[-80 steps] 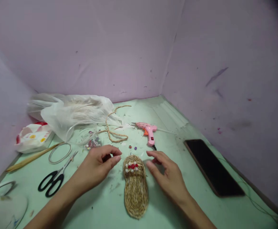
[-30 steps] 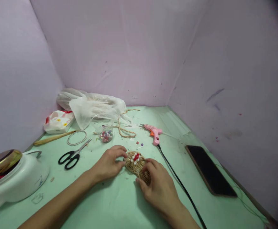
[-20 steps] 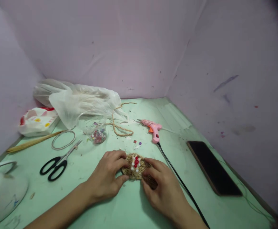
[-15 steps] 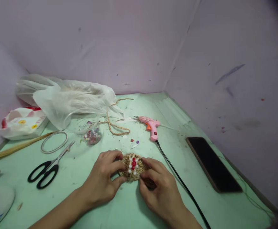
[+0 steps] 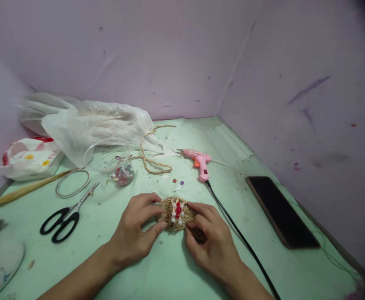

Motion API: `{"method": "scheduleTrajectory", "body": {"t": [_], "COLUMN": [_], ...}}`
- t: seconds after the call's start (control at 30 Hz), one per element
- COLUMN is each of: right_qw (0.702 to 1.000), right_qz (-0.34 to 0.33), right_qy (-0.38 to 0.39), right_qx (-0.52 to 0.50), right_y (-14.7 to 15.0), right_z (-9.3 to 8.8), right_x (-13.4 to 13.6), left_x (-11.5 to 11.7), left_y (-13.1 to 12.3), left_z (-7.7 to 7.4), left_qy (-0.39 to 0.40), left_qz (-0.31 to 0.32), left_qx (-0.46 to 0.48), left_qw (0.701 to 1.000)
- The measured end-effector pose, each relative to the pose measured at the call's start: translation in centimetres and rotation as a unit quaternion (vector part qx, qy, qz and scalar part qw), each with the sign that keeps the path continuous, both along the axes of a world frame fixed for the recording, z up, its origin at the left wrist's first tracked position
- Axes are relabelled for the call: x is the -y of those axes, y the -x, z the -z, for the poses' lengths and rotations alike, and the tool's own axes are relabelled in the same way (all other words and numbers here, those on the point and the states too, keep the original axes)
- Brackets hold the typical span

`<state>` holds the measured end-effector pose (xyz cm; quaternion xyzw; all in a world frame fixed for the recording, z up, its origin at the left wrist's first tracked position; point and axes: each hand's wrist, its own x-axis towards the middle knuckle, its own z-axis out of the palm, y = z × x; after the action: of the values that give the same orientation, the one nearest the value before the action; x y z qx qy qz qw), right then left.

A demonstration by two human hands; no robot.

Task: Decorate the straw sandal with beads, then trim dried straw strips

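Observation:
A small braided straw piece (image 5: 187,215) sits between my hands near the table's front. A column of red beads (image 5: 178,210) runs down its middle, with white beads (image 5: 173,219) along both sides. My left hand (image 5: 138,227) curves round its left end, thumb and fingertips at the edge. At the right end, my right hand (image 5: 209,233) pinches the piece between thumb and fingers, covering part of it. Beyond them lie a loose red bead (image 5: 174,181) and a purple bead (image 5: 182,183).
A pink glue gun (image 5: 197,160) lies behind, its black cord (image 5: 238,237) running past my right hand. Black-handled scissors (image 5: 65,221), a ring (image 5: 72,183), a clear bag of beads (image 5: 123,174) and braided cord (image 5: 144,160) are leftward. A phone (image 5: 280,212) lies right, a plastic bag (image 5: 107,123) behind.
The view has tilted and shifted slightly. My left fingers look a little looser at the straw piece's edge; my right hand keeps its pinch.

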<state>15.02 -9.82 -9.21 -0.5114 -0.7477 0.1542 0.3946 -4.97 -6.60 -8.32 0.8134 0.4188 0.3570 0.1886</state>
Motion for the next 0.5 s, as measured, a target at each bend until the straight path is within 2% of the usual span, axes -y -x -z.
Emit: {"method": "scheduleTrajectory", "body": {"t": [0.17, 0.23, 0.3, 0.37, 0.5], "right_qw": [0.999, 0.998, 0.996, 0.995, 0.998], "right_qz": [0.008, 0.000, -0.024, -0.043, 0.009], "right_qy": [0.014, 0.027, 0.035, 0.036, 0.056], "right_qx": [0.037, 0.056, 0.074, 0.076, 0.027], "right_y": [-0.4, -0.7, -1.2, -1.7, -2.9], "right_z": [-0.4, -0.4, -0.3, -0.4, -2.1], "right_x": [0.0, 0.2, 0.5, 0.9, 0.5], "left_x": [-0.3, -0.6, -1.0, -1.5, -2.7], "left_y": [1.1, 1.5, 1.8, 1.7, 0.8], "left_z": [0.0, 0.1, 0.5, 0.7, 0.2], "left_qy": [-0.058, -0.058, -0.033, 0.005, 0.050], "left_qz": [-0.144, -0.200, -0.230, -0.225, -0.169], "left_qx": [0.143, 0.148, 0.080, -0.012, -0.132], "left_qw": [0.977, 0.967, 0.969, 0.974, 0.975]}}
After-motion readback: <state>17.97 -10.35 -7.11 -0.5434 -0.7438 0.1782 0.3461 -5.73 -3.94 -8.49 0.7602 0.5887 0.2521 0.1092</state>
